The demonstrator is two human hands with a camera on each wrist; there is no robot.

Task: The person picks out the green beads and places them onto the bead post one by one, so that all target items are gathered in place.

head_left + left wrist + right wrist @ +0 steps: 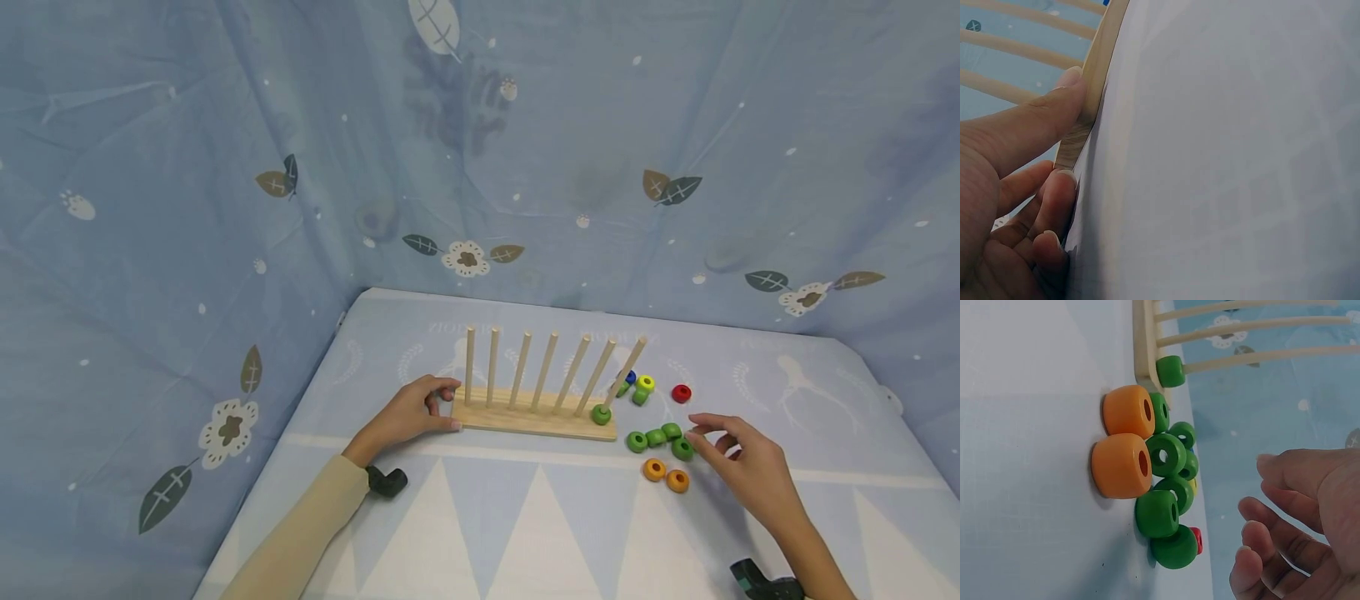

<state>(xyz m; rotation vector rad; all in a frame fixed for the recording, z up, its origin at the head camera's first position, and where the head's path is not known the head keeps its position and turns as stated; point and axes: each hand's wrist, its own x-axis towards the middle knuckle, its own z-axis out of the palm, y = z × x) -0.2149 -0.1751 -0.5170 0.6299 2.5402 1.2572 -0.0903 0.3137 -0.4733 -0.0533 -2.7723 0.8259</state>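
A wooden peg rack [536,421] with several upright pegs stands on the table. My left hand [412,408] pinches its left end; in the left wrist view the thumb [1054,112] lies along the base's edge with fingers under its corner. One green bead [602,414] sits on the rightmost peg at the base. My right hand [750,467] hovers over the table, fingers loosely bent, holding nothing. Just left of it lie several loose green beads [656,437]. Two orange beads [654,470] lie nearer, large in the right wrist view beside a green bead [1157,514].
Behind the rack's right end are a yellow bead [646,383], a partly hidden blue bead [631,377] and more green ones. A red bead [681,393] lies farther right. A patterned cloth covers the table [525,517]; blue curtains [562,167] hang behind and at the sides.
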